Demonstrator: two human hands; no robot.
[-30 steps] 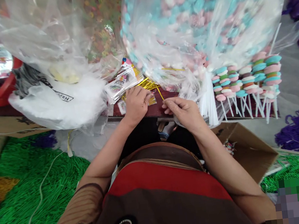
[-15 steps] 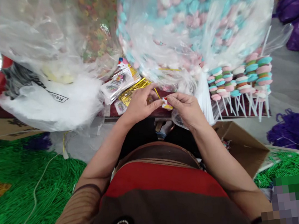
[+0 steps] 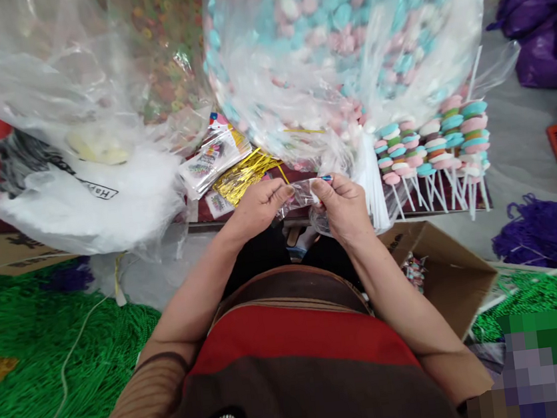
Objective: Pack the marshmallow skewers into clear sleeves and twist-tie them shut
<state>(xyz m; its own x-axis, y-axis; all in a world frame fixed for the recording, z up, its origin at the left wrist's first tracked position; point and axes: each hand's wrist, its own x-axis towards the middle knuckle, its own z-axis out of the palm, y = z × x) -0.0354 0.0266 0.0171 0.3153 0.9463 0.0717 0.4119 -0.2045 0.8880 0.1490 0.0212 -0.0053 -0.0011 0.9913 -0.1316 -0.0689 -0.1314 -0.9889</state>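
Observation:
A small clear plastic bag (image 3: 303, 193) stretches between my two hands above the table's near edge. My left hand (image 3: 264, 205) pinches its left end between thumb and fingers. The other end is in my right hand (image 3: 343, 203), thumb pressed on it, with a bit of blue showing past the fingertips. Gold twist ties (image 3: 242, 178) lie in a pile just beyond my left hand. Beside them is a stack of printed clear bags (image 3: 207, 163). Close to my right hand lies a bundle of white sticks (image 3: 372, 181).
A big clear sack of pink, blue and white candies (image 3: 342, 17) stands at the back. Several candy skewers (image 3: 435, 144) lie at the table's right. A white plastic bag (image 3: 91, 203) lies left; an open cardboard box (image 3: 454, 269) stands below right.
The yellow twist tie is gone from my left fingers, which now grip the clear bag. Both hands have drawn the bag out between them, and the view has shifted slightly.

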